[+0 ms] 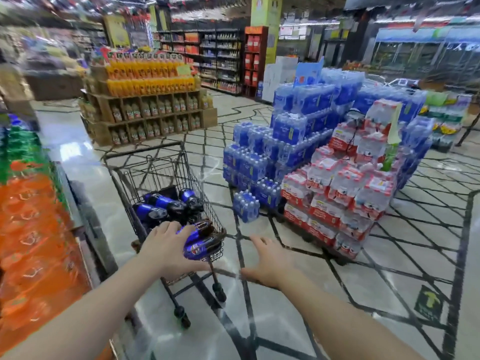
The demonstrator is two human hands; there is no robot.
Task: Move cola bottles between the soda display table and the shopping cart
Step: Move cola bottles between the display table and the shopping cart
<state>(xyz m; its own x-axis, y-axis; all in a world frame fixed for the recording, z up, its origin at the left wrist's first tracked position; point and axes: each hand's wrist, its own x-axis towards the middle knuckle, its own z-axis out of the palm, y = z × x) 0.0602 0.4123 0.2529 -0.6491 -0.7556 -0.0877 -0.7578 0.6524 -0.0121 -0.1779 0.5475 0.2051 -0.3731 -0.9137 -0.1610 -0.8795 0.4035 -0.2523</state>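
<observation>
Wire-mesh shopping cart (166, 178) stands on glossy floor, just beside the soda display table (39, 229) on my left; cola bottles (166, 203) lie on their sides in the basket, several in the deep part, two more (200, 240) stacked at the near end, against the rim.

Left hand (166, 245) rests on the near pair, fingers spread over the blue labels; I read it as touching or starting to close, not a firm hold; whether the thumb wraps underneath I cannot tell. Right hand (270, 261) hovers beside the cart's near corner, fingers loosely extended, grasping nothing.

Risks as I judge them:
- near bottles sit high, close to the rim; a one-handed lift on a round, slick body could let one roll over the edge to the floor;
- cart is on wheels (181, 314) and nobody holds the frame; a push down or sideways may send it drifting toward the water packs (324, 183) on the right;
- bottles lying loose in the basket may shift when one is pulled out;
- frame edges are blurred, so the table's rim is hard to judge; a carry leftward could clip it.

Right hand steadying the cart would cut most of this.
</observation>
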